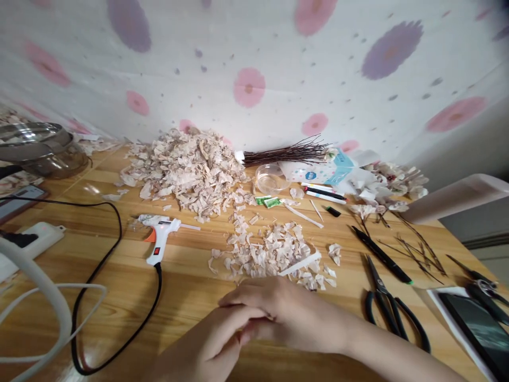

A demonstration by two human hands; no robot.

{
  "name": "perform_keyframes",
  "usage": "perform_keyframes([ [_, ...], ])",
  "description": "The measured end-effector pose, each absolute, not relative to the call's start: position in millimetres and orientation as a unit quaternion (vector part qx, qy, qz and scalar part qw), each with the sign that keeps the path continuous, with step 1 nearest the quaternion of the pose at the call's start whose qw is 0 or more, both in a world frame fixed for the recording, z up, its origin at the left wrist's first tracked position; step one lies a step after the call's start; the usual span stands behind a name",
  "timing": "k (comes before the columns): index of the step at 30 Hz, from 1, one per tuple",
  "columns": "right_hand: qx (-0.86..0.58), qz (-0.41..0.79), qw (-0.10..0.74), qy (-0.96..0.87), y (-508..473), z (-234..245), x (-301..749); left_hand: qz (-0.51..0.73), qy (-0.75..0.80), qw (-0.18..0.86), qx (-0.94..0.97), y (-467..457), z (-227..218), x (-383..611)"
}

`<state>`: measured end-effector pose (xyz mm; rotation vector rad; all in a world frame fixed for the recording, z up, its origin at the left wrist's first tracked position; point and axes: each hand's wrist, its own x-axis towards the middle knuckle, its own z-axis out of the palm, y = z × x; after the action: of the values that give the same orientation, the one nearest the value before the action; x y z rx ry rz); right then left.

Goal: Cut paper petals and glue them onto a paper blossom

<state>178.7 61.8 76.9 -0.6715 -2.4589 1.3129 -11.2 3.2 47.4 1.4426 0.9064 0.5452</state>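
My left hand (217,337) and my right hand (284,310) are folded together over the near part of the wooden table. The right hand lies across the left, and the fingers of both are closed around each other. Whatever may be between them is hidden. Just beyond the hands is a small heap of pale dried petals (262,249), with a white strip (301,263) lying on its near right side. A white glue gun (159,236) with an orange trigger rests to the left, a clear stick poking from its back.
A larger petal pile (191,170) stands behind, beside a bundle of dark twigs (284,154) and a clear dish (271,179). Pliers (384,297), a black marker (379,254) and a phone-like device (477,323) lie right. Left are a cable (115,249) and power strip (34,246).
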Motion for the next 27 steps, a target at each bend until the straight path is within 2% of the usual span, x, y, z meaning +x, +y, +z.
perform_keyframes([
  [2,-0.255,0.421,0.143,-0.858,61,73,183,0.248,0.398,0.635,0.613,2,41,-14],
  [7,-0.372,0.338,0.191,-0.843,52,69,223,0.343,0.276,0.699,0.563,12,31,-20],
  [11,-0.459,0.341,0.283,-0.770,35,61,253,0.425,0.268,0.736,0.453,20,28,-25],
  [15,-0.484,0.355,0.353,-0.718,29,44,255,0.449,0.268,0.756,0.392,21,25,-27],
  [27,-0.454,0.437,0.320,-0.708,21,23,240,0.471,0.253,0.775,0.337,21,25,-25],
])
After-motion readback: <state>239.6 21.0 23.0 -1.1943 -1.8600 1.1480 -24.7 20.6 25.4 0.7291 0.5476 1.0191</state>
